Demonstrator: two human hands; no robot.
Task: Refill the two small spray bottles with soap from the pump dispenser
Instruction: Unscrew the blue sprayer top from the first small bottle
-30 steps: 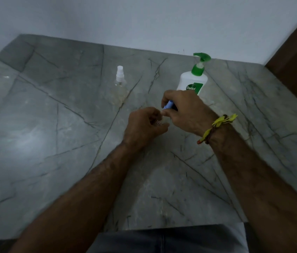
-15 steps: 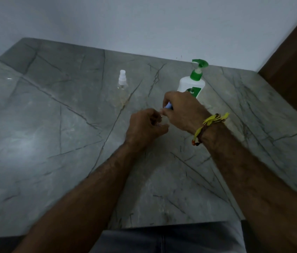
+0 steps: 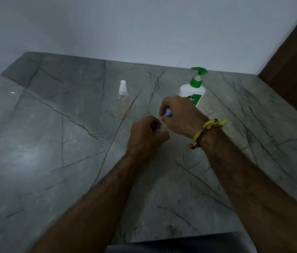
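My left hand (image 3: 145,135) grips a small clear spray bottle (image 3: 162,127) over the middle of the grey marble table (image 3: 53,152); most of the bottle is hidden in my fingers. My right hand (image 3: 179,115) pinches its blue spray cap (image 3: 168,113) at the bottle's top. A second small clear spray bottle (image 3: 122,95) with a white cap stands upright further back on the left. The white pump dispenser (image 3: 193,92) with a green pump head stands right behind my right hand.
A pale wall runs along the table's far edge. A brown wooden panel (image 3: 293,66) stands at the far right. The table's near edge (image 3: 180,238) lies just above my lap.
Both hands stay together on the small bottle with barely any shift. The camera has tilted up, so everything sits lower in view.
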